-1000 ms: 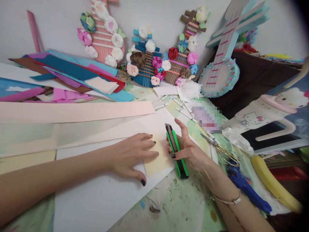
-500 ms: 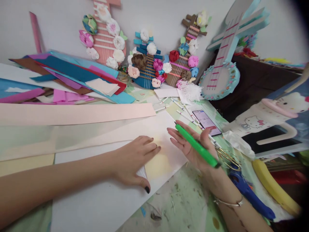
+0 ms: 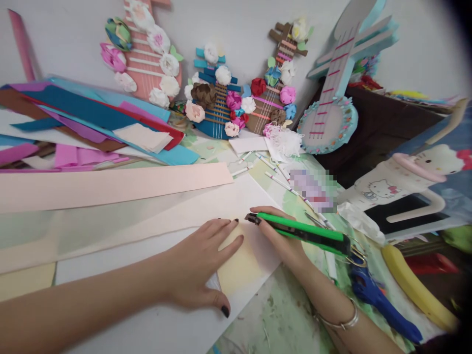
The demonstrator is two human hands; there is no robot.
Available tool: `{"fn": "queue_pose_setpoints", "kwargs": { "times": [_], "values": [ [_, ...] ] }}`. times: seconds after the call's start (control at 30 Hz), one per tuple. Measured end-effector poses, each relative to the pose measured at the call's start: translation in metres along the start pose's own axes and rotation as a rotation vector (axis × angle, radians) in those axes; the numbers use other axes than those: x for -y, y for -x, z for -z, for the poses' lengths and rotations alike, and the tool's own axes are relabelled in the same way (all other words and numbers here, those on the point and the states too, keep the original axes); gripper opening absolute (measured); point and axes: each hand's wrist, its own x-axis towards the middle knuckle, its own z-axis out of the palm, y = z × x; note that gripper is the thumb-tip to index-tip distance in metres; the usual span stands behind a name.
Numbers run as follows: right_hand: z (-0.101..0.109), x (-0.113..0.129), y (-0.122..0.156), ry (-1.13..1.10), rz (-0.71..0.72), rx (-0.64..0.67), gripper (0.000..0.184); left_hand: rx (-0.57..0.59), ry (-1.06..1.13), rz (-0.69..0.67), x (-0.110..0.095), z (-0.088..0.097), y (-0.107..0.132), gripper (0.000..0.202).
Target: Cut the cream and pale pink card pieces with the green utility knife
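My left hand (image 3: 201, 263) lies flat with fingers stretched out on a pale yellow sheet (image 3: 241, 265), which rests on a large white board (image 3: 155, 319). My right hand (image 3: 282, 241) is closed around a green and black utility knife (image 3: 302, 231). The knife lies nearly level, its blade end pointing left at the yellow sheet's upper edge, just right of my left fingertips.
A long pink strip (image 3: 110, 184) lies above the board. Coloured paper sheets (image 3: 92, 118) pile at the left. Flower-decorated paper guitars (image 3: 217, 98) lean on the wall. Scissors (image 3: 354, 253), a blue tool (image 3: 383, 307), a phone (image 3: 313, 187) and pens (image 3: 276, 179) lie at the right.
My right hand turned the knife over from an open palm into a closed grip and brought its blade end down to the yellow sheet. My left hand stayed pressed flat.
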Motion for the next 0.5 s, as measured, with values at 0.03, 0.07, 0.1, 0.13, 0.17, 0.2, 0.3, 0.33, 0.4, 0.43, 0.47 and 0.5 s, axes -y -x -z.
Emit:
{"fn": "queue_pose_setpoints", "kwargs": {
  "times": [0.03, 0.07, 0.1, 0.13, 0.17, 0.2, 0.3, 0.33, 0.4, 0.43, 0.47, 0.5],
  "values": [
    [-0.001, 0.001, 0.000, 0.023, 0.011, 0.010, 0.018, -0.002, 0.006, 0.007, 0.000, 0.000, 0.000, 0.105],
    [-0.002, 0.001, -0.001, 0.038, 0.020, 0.013, 0.019, 0.000, 0.011, 0.016, 0.000, 0.001, -0.001, 0.105],
    [-0.003, 0.000, -0.001, 0.040, 0.030, 0.011, 0.019, 0.014, 0.017, 0.025, -0.001, 0.002, -0.002, 0.105],
    [-0.005, -0.001, -0.002, 0.029, 0.033, 0.011, 0.019, 0.042, 0.024, 0.032, -0.001, 0.003, -0.003, 0.105],
    [-0.006, -0.002, -0.002, 0.013, 0.032, 0.011, 0.019, 0.079, 0.032, 0.037, -0.001, 0.005, -0.003, 0.104],
    [-0.006, -0.004, -0.003, 0.002, 0.027, 0.008, 0.018, 0.118, 0.037, 0.043, -0.002, 0.008, -0.004, 0.104],
    [-0.005, -0.007, -0.003, 0.042, 0.008, 0.011, 0.015, 0.180, 0.052, 0.059, -0.002, 0.014, -0.006, 0.105],
    [-0.004, -0.007, -0.003, 0.065, 0.014, 0.020, 0.016, 0.181, 0.054, 0.063, -0.002, 0.015, -0.006, 0.105],
    [-0.002, -0.008, -0.001, 0.105, 0.044, 0.036, 0.020, 0.182, 0.054, 0.065, -0.002, 0.016, -0.006, 0.105],
    [-0.001, -0.008, -0.001, 0.121, 0.058, 0.035, 0.022, 0.180, 0.054, 0.064, -0.002, 0.015, -0.006, 0.105],
    [-0.002, -0.008, 0.000, 0.139, 0.067, 0.023, 0.023, 0.177, 0.055, 0.064, -0.002, 0.014, -0.005, 0.104],
    [-0.003, -0.008, 0.000, 0.162, 0.071, 0.004, 0.024, 0.173, 0.057, 0.063, -0.003, 0.013, -0.005, 0.104]
  ]
}}
